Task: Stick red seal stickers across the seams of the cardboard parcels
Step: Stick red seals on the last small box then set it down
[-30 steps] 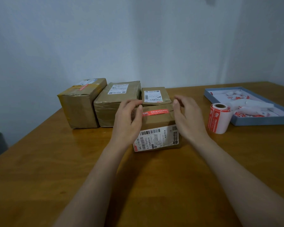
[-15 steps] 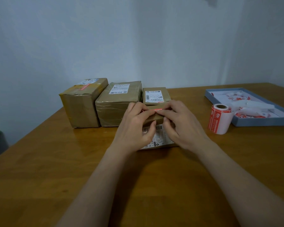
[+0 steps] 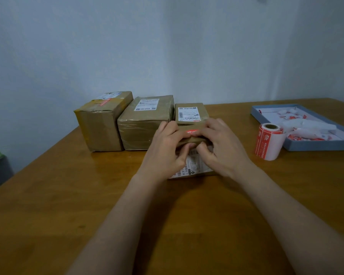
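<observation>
left hand [image 3: 167,147], right hand [image 3: 222,147] | now clamped on front parcel [image 3: 193,165] (were apart) | fingers pressing red sticker [image 3: 191,132]

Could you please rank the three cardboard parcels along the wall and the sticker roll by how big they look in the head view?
1. Left parcel and middle parcel: they look alike, so I won't rank them.
2. Small rear parcel, partly hidden by the hands.
3. Sticker roll, though it stands nearer the camera.

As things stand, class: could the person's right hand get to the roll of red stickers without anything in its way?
Probably yes. The sticker roll stands upright on bare table, apart from the right hand, with nothing between them. But that hand is pressing the sticker onto the front parcel.
</observation>
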A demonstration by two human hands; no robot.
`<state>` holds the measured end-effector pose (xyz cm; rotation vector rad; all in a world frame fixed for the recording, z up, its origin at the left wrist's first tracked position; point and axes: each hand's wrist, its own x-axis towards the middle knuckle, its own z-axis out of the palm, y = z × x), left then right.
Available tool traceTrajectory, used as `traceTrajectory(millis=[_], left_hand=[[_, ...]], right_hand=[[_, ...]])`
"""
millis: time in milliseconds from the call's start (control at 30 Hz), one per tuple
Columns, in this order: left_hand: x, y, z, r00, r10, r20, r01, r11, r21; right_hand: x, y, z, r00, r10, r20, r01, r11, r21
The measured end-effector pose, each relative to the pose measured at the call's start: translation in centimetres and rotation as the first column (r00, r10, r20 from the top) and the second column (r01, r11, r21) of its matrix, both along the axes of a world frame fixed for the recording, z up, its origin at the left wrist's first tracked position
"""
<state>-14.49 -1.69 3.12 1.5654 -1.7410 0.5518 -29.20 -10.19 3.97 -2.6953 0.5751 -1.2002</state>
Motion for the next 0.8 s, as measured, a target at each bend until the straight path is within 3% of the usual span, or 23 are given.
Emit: traceTrajectory(millis=[133,233,467,667,800], left_hand=[[0.1,0.1,-0.3,0.999,-0.018,-0.046,0.016,0.999,-0.039],[0.2,0.2,-0.4,0.998,0.0,-0.062,-0.001,1.0,-0.023],[-0.4,0.1,0.5,0.958,0.204,0.2,-0.235,0.961,0.148],[-0.7,0.4,0.3,0.959,0.231,0.165,-0.255,0.956,0.146],[-0.4,0.2,0.4,0.966,0.206,0.158,-0.241,0.936,0.255]], right_hand=[[-0.2,0.3,0.0,1.0,0.001,0.028,-0.001,1.0,-0.001],[-0.2,0.4,0.1,0.998,-0.034,-0.045,0.033,0.999,-0.026],[0.7,0.7,0.6,0.942,-0.215,-0.257,0.182,0.972,-0.146],[0.4,0.8,0.5,0.959,-0.176,-0.22,0.162,0.983,-0.084],[0.0,0.5,0.8,0.937,-0.154,-0.315,0.138,0.988,-0.074]])
